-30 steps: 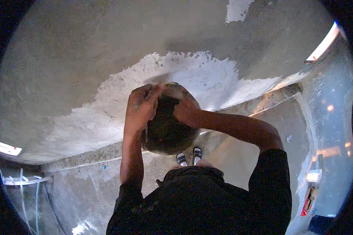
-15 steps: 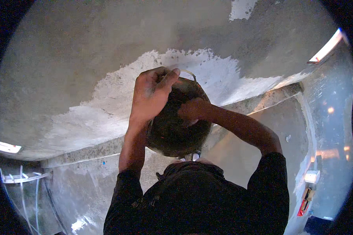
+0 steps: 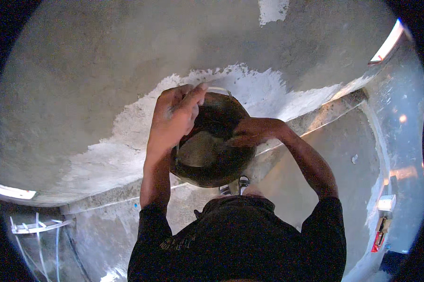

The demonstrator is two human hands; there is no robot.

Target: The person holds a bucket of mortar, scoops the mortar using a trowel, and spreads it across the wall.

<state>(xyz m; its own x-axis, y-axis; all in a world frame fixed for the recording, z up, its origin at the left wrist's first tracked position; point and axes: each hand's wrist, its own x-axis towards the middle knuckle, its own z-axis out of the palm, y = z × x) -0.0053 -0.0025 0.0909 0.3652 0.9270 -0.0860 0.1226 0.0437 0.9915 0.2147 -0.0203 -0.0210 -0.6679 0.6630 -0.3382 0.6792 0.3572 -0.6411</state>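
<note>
A dark round bucket (image 3: 200, 176) hangs in front of my body, its mouth facing me. My left hand (image 3: 175, 113) is closed on its thin, pale curved handle (image 3: 220, 89) at the upper left of the rim. Inside the bucket, near its right wall, is my right hand (image 3: 249, 131); its fingers are sunk in shadow and smeared, so what they touch or hold is unclear. Part of the bucket's inside (image 3: 198, 150) shows a dull grey-brown patch, and I cannot make out whether it is material or the bare bottom.
Behind the bucket rises a grey wall with a ragged white patch (image 3: 263, 87). A narrow ledge (image 3: 322, 117) runs along its foot. My sandalled feet (image 3: 243, 182) stand below. At the left is a pale trestle (image 3: 42, 229); at the right, a white container (image 3: 387, 203) and a red box (image 3: 377, 240).
My right hand has shifted right within the bucket, uncovering the grey-brown patch inside. My left hand keeps its grip on the handle. The whole view has tilted slightly, and my feet show more.
</note>
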